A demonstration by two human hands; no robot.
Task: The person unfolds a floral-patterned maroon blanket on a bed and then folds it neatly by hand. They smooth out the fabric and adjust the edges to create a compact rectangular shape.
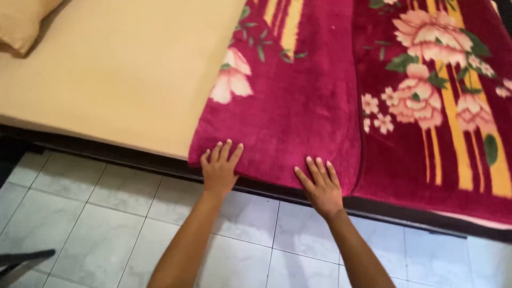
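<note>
**poster1:** Left hand (219, 167) flat and open, fingers spread, pressed palm-down on the near edge of the plush magenta blanket with pink flowers and yellow stripes (314, 101). Right hand (321, 185) same deal, open and flat on that edge, just beside a fold ridge. Gripped nothing, either of them.

**poster2:** And the blanket, where exactly?

**poster1:** Spread over the right part of the tan mattress (117, 74), hung slightly past the dark bed frame (133, 154). Tan pillow (21, 21) up in the far left corner, well apart. Pale grey tiled floor (80, 224) below the arms.
</note>
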